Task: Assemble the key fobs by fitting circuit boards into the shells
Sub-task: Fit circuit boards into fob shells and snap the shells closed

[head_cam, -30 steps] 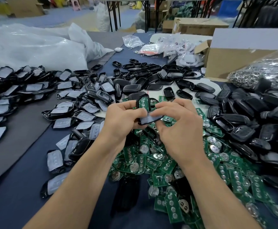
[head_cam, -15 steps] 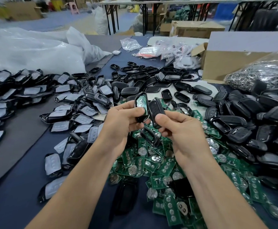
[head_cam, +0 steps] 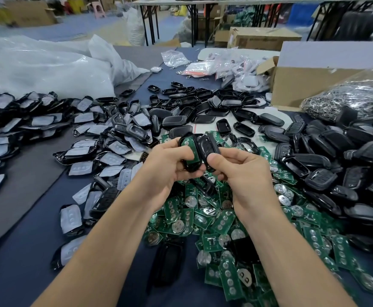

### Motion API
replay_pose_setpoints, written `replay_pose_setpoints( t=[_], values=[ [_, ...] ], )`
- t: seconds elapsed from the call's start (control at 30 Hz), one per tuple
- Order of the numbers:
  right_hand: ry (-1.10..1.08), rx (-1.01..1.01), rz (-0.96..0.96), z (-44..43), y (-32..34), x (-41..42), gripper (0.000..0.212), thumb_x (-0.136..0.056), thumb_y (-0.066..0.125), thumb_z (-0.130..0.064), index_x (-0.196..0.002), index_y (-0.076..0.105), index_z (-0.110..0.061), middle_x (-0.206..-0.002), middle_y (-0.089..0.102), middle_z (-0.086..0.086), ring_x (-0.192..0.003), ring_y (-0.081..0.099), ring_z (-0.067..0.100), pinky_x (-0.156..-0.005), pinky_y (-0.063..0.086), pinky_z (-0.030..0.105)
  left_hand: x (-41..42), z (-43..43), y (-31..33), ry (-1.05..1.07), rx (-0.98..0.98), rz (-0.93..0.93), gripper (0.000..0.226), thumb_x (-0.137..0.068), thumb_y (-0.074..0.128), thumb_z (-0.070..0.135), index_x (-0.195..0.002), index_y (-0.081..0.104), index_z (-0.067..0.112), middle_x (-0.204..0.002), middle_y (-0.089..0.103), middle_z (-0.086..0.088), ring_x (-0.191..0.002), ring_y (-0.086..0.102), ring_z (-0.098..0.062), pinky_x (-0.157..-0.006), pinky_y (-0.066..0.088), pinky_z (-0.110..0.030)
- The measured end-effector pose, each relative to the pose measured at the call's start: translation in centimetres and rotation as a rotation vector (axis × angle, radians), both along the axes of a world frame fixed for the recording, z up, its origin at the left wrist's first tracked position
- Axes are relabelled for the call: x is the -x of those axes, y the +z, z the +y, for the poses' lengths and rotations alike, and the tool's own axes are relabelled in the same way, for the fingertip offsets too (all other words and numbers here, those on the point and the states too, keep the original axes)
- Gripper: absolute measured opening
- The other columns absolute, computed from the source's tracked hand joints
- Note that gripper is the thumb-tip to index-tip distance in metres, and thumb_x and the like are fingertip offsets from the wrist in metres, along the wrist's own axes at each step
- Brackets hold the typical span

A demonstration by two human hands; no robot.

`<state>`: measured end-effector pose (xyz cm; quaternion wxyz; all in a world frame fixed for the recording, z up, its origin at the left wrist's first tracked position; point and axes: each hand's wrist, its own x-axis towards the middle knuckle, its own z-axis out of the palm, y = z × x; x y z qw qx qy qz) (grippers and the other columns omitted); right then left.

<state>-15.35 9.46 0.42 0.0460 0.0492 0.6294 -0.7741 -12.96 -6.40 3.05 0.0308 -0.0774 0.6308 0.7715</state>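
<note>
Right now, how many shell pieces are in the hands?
2. One shell, holding a green board, is in the left hand; a black shell is in the right hand, beside it. Fingers may hide more.

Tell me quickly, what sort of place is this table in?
Most likely a small assembly workshop or warehouse floor: loose piles of black shells and green circuit boards cover the table, with cardboard boxes behind.
</note>
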Motion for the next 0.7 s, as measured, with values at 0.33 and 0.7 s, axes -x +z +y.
replay_pose_setpoints(
  t=[0.33,0.7],
  values=[
    [-0.079,-0.269,0.087,-0.1,0.4,-0.7,0.031,-0.072,0.092,-0.025,-0.097,0.074,-0.027,-0.083,0.078,-0.011,-0.068,0.073,0.009,-0.063,0.057,0.029,0.1,-0.3,-0.1,0.000,-0.005,-0.019,0.016,-0.100,0.055,-0.001,-0.103,0.070,-0.007,-0.091,0.073,-0.016,-0.073,0.067,-0.020,-0.064,0.059,-0.027],
    [-0.186,-0.674,0.451,-1.5,0.9,-2.3,0.017,-0.091,0.074,-0.027,-0.105,0.069,-0.035,-0.101,0.077,-0.016,-0.095,0.073,0.002,-0.091,0.060,0.033,0.2,-0.1,-0.3,-0.003,-0.042,-0.023,0.016,-0.097,0.057,-0.002,-0.097,0.072,0.001,-0.097,0.077,-0.015,-0.079,0.071,-0.019,-0.066,0.061,-0.027]
  ],
)
